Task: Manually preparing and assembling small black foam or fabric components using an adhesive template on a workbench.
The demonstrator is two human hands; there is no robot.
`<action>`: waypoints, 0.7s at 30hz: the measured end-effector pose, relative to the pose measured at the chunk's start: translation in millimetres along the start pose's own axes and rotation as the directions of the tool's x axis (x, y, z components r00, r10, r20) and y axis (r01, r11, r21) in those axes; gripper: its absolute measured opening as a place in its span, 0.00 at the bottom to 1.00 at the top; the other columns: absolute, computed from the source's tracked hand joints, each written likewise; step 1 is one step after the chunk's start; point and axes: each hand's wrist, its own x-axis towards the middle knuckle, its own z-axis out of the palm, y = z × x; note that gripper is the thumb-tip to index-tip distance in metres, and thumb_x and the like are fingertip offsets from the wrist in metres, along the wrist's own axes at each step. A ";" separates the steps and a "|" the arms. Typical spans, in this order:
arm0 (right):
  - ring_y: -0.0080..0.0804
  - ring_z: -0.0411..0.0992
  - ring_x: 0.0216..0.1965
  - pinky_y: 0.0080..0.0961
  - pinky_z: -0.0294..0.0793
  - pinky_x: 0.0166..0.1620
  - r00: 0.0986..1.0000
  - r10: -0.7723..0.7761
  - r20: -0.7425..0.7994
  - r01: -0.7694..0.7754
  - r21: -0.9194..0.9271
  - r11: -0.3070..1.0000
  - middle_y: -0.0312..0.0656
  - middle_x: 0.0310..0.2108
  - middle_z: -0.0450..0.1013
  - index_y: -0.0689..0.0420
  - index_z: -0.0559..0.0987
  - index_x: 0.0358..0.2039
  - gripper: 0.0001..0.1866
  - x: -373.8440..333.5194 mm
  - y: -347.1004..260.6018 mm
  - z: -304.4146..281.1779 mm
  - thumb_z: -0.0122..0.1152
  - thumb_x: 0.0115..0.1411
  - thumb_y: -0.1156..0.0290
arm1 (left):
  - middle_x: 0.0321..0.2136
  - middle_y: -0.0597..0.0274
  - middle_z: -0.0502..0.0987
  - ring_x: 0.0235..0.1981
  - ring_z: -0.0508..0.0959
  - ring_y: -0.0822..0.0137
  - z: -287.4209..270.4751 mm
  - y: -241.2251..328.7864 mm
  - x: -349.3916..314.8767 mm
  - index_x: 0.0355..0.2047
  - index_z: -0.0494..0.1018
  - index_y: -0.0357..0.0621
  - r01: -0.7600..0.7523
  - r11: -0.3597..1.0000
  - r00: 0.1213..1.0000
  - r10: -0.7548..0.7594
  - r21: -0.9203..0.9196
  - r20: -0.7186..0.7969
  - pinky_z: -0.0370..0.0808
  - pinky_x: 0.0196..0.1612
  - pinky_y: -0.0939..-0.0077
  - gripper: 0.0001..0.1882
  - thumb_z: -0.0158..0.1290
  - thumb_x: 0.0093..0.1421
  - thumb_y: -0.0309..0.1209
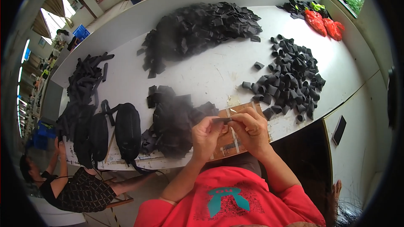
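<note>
Both my hands meet over a brown wooden board (221,149) at the table's front edge. Between them is a small black fabric piece (221,120), seen nearly edge-on. My left hand (205,136) pinches its left end, while my right hand (251,128) has its fingers closed at the right end. Just left of my hands lies a heap of flat black fabric pieces (174,122). To the right of the board spreads a pile of short black fabric loops (290,75), rolled into open tubes.
A large heap of black pieces (202,29) covers the far middle of the white table (210,69). Black strips (84,80) and stuffed black pouches (127,130) lie at left, beside a seated co-worker (75,189). Red plastic bags (324,25) sit far right; a phone (339,130) lies nearer.
</note>
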 end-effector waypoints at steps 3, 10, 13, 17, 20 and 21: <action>0.22 0.67 0.22 0.16 0.62 0.23 0.995 0.097 -0.028 -0.090 0.193 0.977 0.38 0.22 0.69 0.60 0.75 0.27 0.05 3.1 -11.9 -7.4 0.58 0.47 0.81 | 0.29 0.65 0.72 0.31 0.70 0.80 8.7 18.7 -6.1 0.36 0.68 0.33 -0.110 0.994 0.992 0.110 -0.010 -0.055 0.68 0.36 0.87 0.07 0.49 0.57 0.22; 0.16 0.63 0.18 0.13 0.62 0.22 0.721 0.608 0.334 -0.545 0.814 0.198 0.33 0.19 0.69 0.59 0.73 0.25 0.08 -14.4 -21.7 -7.3 0.53 0.57 0.70 | 0.30 0.63 0.70 0.30 0.72 0.77 21.5 33.6 -15.1 0.36 0.66 0.34 -0.253 0.961 0.966 0.257 -0.109 0.027 0.70 0.33 0.84 0.08 0.49 0.55 0.18; 0.22 0.66 0.18 0.16 0.66 0.22 0.580 0.682 0.445 -0.622 0.783 0.019 0.37 0.19 0.68 0.59 0.71 0.24 0.09 -22.6 -19.3 -0.7 0.49 0.59 0.68 | 0.29 0.64 0.74 0.33 0.72 0.78 22.0 27.4 -19.9 0.35 0.69 0.32 -0.152 0.971 0.988 0.147 -0.185 -0.041 0.68 0.39 0.85 0.08 0.51 0.52 0.17; 0.23 0.66 0.19 0.17 0.64 0.22 0.943 0.287 -0.167 -0.283 0.048 0.958 0.39 0.21 0.68 0.63 0.72 0.25 0.06 -44.8 -9.6 -3.4 0.57 0.53 0.73 | 0.25 0.63 0.74 0.25 0.73 0.79 21.6 14.7 -21.2 0.32 0.69 0.32 -0.060 0.998 0.990 0.055 -0.028 -0.130 0.71 0.29 0.87 0.07 0.52 0.53 0.20; 0.34 0.70 0.22 0.23 0.68 0.24 0.979 0.166 -0.122 -0.163 0.032 0.986 0.43 0.22 0.69 0.61 0.74 0.27 0.09 -41.2 -18.1 -8.8 0.62 0.43 0.80 | 0.24 0.64 0.73 0.24 0.73 0.79 19.8 9.3 -22.3 0.30 0.67 0.35 -0.014 1.000 0.994 0.012 -0.020 -0.111 0.70 0.27 0.88 0.06 0.53 0.52 0.20; 0.34 0.70 0.24 0.23 0.69 0.25 0.992 0.115 -0.050 -0.113 0.041 0.993 0.43 0.22 0.69 0.61 0.74 0.27 0.10 -40.1 -18.8 -7.5 0.63 0.42 0.81 | 0.24 0.65 0.73 0.24 0.73 0.79 18.9 7.9 -22.7 0.29 0.67 0.35 -0.001 1.000 0.997 0.000 -0.003 -0.077 0.70 0.27 0.89 0.06 0.53 0.52 0.19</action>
